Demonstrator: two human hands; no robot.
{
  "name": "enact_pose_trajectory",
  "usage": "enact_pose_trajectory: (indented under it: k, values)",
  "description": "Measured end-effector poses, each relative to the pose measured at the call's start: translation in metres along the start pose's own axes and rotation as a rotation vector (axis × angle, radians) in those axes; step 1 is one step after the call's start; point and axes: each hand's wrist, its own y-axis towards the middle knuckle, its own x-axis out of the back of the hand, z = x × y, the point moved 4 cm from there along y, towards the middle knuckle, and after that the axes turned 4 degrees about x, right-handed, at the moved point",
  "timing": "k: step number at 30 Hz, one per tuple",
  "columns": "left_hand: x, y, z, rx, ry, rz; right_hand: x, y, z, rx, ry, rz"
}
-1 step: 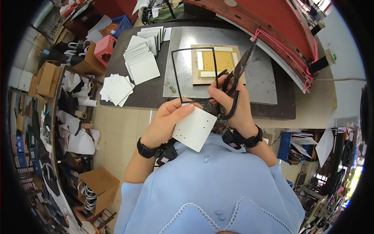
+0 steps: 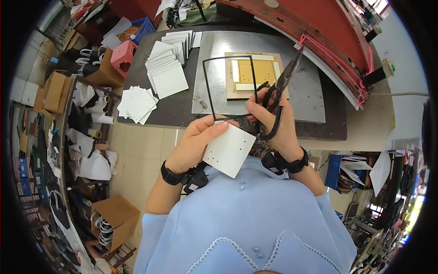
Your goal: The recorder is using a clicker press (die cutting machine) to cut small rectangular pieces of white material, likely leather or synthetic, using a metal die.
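Note:
My left hand (image 2: 195, 140) pinches a white square panel (image 2: 229, 150) by its far corner, thumb on top. A few small holes dot the panel. Black-handled scissors (image 2: 287, 75) rest in my right hand (image 2: 277, 122), blades pointing away to the far right. A thin black square frame (image 2: 208, 86), like a cut-off border strip, stands up between both hands; its lower side runs from my left fingers to my right fingertips. Which fingers grip the frame is partly hidden. Beyond it, a yellow die plate with white strips (image 2: 245, 72) lies on a metal plate (image 2: 207, 50).
Stacked white square sheets (image 2: 171, 82) lie on the dark table's left part, with a smaller pile of holed panels (image 2: 137, 105) nearer its left edge. A red machine beam (image 2: 315, 25) with pink cord overhangs the far right. Open cardboard box (image 2: 116, 219) stands lower left.

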Motion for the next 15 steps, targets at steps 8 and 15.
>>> enact_pose_trajectory:
  k: [8,15]
  values:
    - [0.003,0.004,0.0,-0.069,0.136,-0.027,0.008,0.004,-0.003,-0.092,0.144,-0.036]
    - [0.023,0.004,-0.008,-0.056,0.159,-0.089,0.031,-0.015,-0.001,0.18,-0.535,-0.2]
